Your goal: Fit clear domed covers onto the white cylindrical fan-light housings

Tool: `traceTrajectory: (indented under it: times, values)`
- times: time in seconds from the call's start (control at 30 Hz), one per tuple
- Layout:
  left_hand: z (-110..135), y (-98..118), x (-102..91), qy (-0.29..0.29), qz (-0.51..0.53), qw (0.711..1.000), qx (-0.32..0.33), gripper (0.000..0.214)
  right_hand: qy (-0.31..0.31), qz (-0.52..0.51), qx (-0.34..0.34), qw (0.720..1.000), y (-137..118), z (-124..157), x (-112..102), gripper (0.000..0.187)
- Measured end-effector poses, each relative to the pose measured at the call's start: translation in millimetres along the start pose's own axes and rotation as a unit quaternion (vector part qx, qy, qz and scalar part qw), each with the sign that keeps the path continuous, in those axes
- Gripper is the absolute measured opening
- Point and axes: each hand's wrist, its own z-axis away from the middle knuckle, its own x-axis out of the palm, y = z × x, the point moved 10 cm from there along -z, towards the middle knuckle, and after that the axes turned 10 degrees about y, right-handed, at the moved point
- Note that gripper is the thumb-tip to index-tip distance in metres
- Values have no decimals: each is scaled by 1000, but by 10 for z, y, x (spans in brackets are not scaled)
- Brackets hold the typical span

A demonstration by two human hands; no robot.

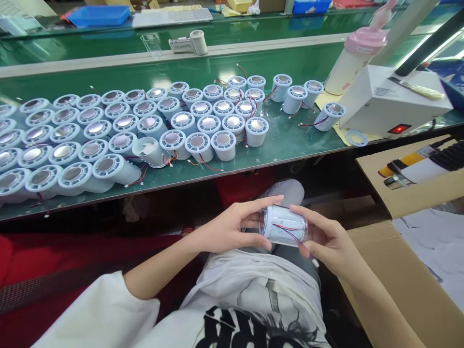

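Above my lap I hold a pale blue cylindrical housing (281, 229) on its side, with a clear outer sleeve around it. Thin red and blue wires with a small white plug (315, 263) hang from its side. My left hand (246, 224) grips the left end between thumb and fingers. The right end sits in the grasp of my right hand (324, 237). On the green bench (282, 140) in front stand many similar pale blue cylinders (223, 145) in rows, with silvery round tops and loose wires. One cylinder (148, 151) is tilted, its open end holding something white.
At the right, a white machine (391, 104) with a lit red switch stands beside a pink-lidded bottle (353, 60). A flat blue ring (356, 138) lies at the bench edge. Cardboard boxes (409, 270) are at my right. A clear tube (151, 44) stands farther back.
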Motion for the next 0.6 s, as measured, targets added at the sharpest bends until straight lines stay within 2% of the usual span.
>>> traceTrajectory:
  times: [0.13,0.27,0.37,0.43,0.53,0.6]
  values:
    - [-1,-130,61,-17,21,999,-35,84,17,40,12,999,32,87,-54,52]
    - [-19,-203,125,-40,36,998,-35,85,19,71,-6,997,20,187,-55,50]
    - [-52,-132,167,-50,20,998,12,81,36,84,-50,995,-68,265,-77,49]
    - [-67,-34,206,-48,-3,997,58,80,50,61,-70,994,-123,324,-110,57]
    - [-60,131,282,-38,-37,990,128,79,61,2,-53,997,-123,427,-161,70]
    - [-29,222,354,-39,-65,983,169,72,68,-6,-39,997,-115,511,-184,65]
